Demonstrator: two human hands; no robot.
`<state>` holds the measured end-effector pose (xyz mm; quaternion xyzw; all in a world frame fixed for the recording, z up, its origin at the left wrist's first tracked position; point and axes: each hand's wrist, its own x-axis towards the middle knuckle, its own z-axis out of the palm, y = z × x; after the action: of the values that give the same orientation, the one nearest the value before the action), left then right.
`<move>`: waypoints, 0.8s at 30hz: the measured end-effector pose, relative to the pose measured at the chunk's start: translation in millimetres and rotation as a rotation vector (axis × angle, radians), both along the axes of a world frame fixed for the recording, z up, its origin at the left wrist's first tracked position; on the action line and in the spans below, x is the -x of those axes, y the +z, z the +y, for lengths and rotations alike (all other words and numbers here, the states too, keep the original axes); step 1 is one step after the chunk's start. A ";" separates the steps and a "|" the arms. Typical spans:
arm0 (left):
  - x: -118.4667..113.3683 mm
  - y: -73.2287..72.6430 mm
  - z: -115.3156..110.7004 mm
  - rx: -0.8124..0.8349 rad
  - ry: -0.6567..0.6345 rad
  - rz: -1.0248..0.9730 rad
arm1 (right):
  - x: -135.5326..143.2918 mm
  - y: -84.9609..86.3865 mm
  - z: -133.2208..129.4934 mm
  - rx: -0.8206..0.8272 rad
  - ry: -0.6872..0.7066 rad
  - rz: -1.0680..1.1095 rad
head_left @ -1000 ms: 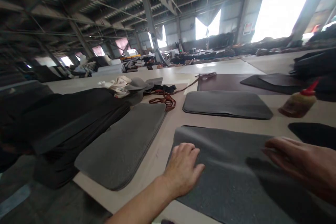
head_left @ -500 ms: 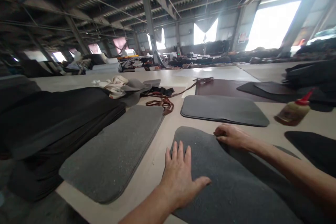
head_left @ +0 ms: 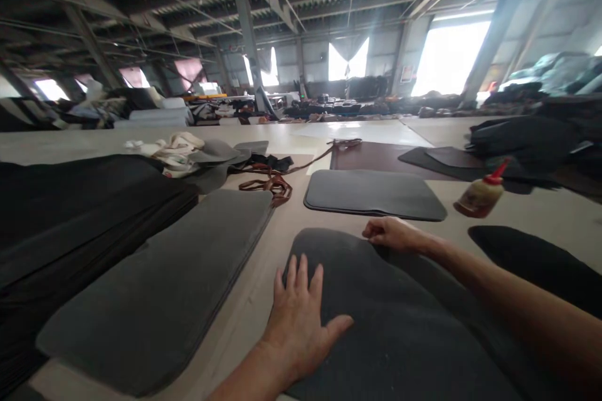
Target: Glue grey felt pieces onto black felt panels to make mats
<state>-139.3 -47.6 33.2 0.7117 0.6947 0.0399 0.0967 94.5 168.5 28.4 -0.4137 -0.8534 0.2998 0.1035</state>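
Observation:
A large dark grey sheet with rounded corners [head_left: 376, 313] lies on the table in front of me. My left hand [head_left: 301, 319] rests flat on its left part, fingers spread and thumb out to the right. At the sheet's far right edge, my right hand [head_left: 390, 233] pinches that edge between closed fingers. The edge is slightly raised there, and part of a dark grey layer shows beneath it. My right forearm passes over the sheet's right side and hides some of it.
A similar grey stack [head_left: 169, 282] lies left, another grey panel [head_left: 374, 194] beyond my hands. A glue bottle with a red nozzle [head_left: 480, 195] stands tilted-looking at right, near a black piece [head_left: 531, 263]. Brown straps [head_left: 270, 187], a maroon sheet [head_left: 371, 158] and black cloth [head_left: 84, 207] lie around.
The view has turned to the right, so things on the table appear farther left. Both hands keep the same hold on the sheet.

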 end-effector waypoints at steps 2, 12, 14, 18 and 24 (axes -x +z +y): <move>-0.2 -1.2 0.4 -0.010 0.002 0.022 | 2.1 1.9 -5.9 -0.060 -0.023 -0.004; 4.5 -14.3 4.8 -0.087 -0.011 0.164 | -79.5 65.0 -9.3 -0.228 -0.419 -0.056; 6.8 -19.1 6.8 -0.116 -0.020 0.186 | -111.1 72.4 -14.0 -0.113 -0.500 -0.077; 8.4 -24.4 10.2 -0.135 -0.034 0.201 | -157.5 62.5 -34.3 0.096 -0.601 -0.110; 7.0 -23.3 12.6 -0.131 -0.012 0.248 | -177.6 27.3 -47.9 0.158 -0.596 -0.093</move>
<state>-146.3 -35.0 9.9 0.7199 0.6931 -0.0037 -0.0364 272.1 120.6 55.7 -0.6658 -0.6722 0.3025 0.1153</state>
